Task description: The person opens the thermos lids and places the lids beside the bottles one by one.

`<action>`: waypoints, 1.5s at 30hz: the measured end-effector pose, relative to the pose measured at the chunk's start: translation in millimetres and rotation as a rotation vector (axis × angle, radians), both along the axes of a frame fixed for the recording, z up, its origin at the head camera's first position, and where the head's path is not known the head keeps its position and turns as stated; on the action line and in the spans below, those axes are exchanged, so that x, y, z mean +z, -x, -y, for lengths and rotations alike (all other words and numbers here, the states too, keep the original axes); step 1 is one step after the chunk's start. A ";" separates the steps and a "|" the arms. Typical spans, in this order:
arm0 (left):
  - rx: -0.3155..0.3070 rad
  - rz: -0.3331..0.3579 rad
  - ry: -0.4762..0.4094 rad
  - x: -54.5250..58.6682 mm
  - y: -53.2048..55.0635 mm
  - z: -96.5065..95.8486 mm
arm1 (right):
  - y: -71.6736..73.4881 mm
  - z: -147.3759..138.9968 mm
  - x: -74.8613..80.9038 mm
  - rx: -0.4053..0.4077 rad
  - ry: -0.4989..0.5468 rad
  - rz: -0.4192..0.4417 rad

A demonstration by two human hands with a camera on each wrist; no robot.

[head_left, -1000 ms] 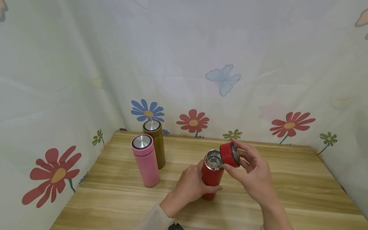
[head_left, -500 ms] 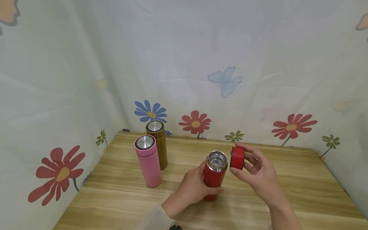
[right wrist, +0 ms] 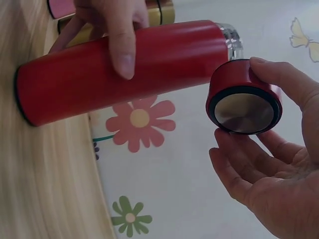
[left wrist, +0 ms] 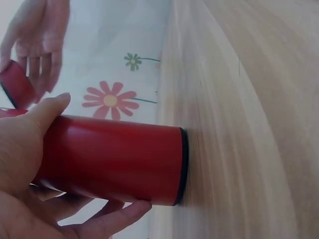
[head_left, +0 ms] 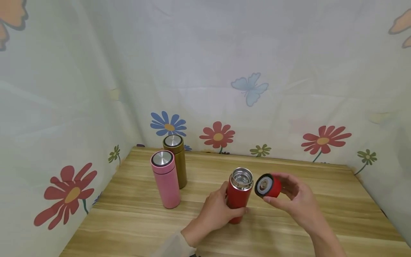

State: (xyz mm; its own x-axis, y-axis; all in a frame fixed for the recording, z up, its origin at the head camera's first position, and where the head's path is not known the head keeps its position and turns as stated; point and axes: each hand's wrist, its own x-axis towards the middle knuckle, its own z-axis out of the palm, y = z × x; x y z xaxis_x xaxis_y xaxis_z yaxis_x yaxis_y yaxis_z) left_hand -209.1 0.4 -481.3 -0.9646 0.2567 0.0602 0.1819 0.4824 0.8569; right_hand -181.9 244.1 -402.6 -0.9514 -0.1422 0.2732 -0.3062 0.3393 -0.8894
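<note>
A red thermos [head_left: 238, 198] stands on the table without its lid, its steel mouth showing. My left hand [head_left: 216, 208] grips its body, thumb on the near side and the other fingers around the far side in the left wrist view. Just right of the mouth, my right hand [head_left: 300, 203] pinches the red lid [head_left: 274, 186] between thumb and fingers, apart from the thermos. The lid's pale inner side faces left in the head view; its steel top [right wrist: 245, 112] shows in the right wrist view.
To the left, a pink thermos [head_left: 166, 185] stands upright with its lid on. Partly hidden behind it is a gold thermos [head_left: 180, 164], also lidded. The wooden table [head_left: 128, 221] ends against a flower-print curtain [head_left: 199, 71] at the back and sides.
The red lid has come away from the thermos mouth, moving right and a little down. It has turned so its inner side shows. My left hand keeps its hold on the thermos.
</note>
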 end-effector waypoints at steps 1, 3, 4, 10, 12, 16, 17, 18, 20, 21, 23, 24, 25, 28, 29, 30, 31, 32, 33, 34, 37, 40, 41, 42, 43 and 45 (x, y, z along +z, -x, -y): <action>0.002 0.002 -0.005 -0.1 -0.3 -0.1 | 0.3 -0.9 -2.3 0.004 -0.002 0.012; 0.003 0.008 -0.010 -0.6 -0.9 0.0 | 1.0 -2.3 -6.6 0.014 -0.005 0.039; 0.003 0.011 -0.013 -0.8 -1.3 0.3 | 1.5 -3.0 -8.6 0.020 -0.004 0.056; 0.007 0.024 -0.016 -4.2 -2.6 2.1 | 3.4 -4.7 -16.9 0.045 0.014 0.168; 0.009 0.033 -0.019 -5.1 -2.8 2.5 | 3.6 -4.7 -19.4 0.055 0.016 0.183; 0.000 0.053 -0.040 -4.6 -3.2 3.0 | 4.6 -4.5 -25.0 0.082 0.023 0.184; -0.001 0.056 -0.043 -4.6 -3.3 3.2 | 4.9 -4.5 -26.4 0.089 0.020 0.180; -0.003 0.058 -0.047 -4.7 -3.4 3.3 | 5.4 -4.5 -28.0 0.092 0.015 0.178; -0.005 0.065 -0.058 -5.3 -3.6 3.6 | 6.6 -5.0 -31.5 0.099 0.009 0.174; -0.005 0.069 -0.064 -5.9 -3.7 3.7 | 7.2 -5.3 -33.1 0.102 0.002 0.173; -0.002 0.082 -0.079 -7.1 -4.1 3.8 | 8.5 -5.8 -36.9 0.105 -0.016 0.170; 0.000 0.090 -0.087 -7.8 -4.3 3.8 | 9.1 -6.0 -39.0 0.109 -0.021 0.169; 0.001 0.096 -0.095 -8.3 -4.5 3.8 | 9.8 -6.2 -41.2 0.114 -0.027 0.167; 0.007 0.103 -0.110 -9.5 -5.1 3.7 | 11.8 -5.9 -47.7 0.123 -0.043 0.170; 0.008 0.101 -0.112 -9.9 -5.4 3.6 | 12.4 -5.7 -49.9 0.129 -0.045 0.173; 0.011 0.095 -0.110 -10.2 -5.7 3.6 | 12.8 -5.4 -51.8 0.136 -0.044 0.177; 0.014 0.089 -0.107 -10.9 -5.8 3.5 | 13.3 -5.0 -53.9 0.139 -0.046 0.181; 0.015 0.084 -0.104 -11.6 -5.9 3.5 | 13.6 -4.6 -55.8 0.141 -0.046 0.187; 0.016 0.078 -0.100 -12.3 -6.1 3.5 | 14.2 -4.3 -58.1 0.146 -0.049 0.185; 0.016 0.070 -0.096 -12.8 -6.2 3.5 | 14.8 -3.8 -60.2 0.150 -0.049 0.190; 0.022 0.050 -0.084 -14.3 -6.2 3.2 | 16.6 -2.4 -65.8 0.156 -0.049 0.217; 0.033 0.033 -0.069 -16.0 -6.1 2.9 | 19.0 -1.2 -72.2 0.167 -0.037 0.240; 0.037 0.029 -0.065 -16.7 -6.0 2.8 | 19.6 -0.8 -73.9 0.172 -0.034 0.244; 0.040 0.024 -0.061 -17.6 -5.9 2.7 | 20.3 -0.3 -75.8 0.175 -0.035 0.245; 0.042 0.021 -0.059 -18.2 -6.0 2.8 | 21.0 0.2 -77.6 0.177 -0.037 0.246; 0.044 0.007 -0.055 -20.0 -5.9 2.8 | 22.4 1.1 -81.2 0.177 -0.049 0.247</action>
State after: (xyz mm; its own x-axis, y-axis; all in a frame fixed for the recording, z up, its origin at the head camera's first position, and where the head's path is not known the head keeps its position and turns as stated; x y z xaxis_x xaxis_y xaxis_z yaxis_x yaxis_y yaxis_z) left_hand -203.2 -2.4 -501.3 -0.9754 0.2102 0.0665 0.1554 0.4419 0.8835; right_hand -204.3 243.0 -483.8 -0.9474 -0.3190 0.0259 -0.1414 0.3446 -0.9281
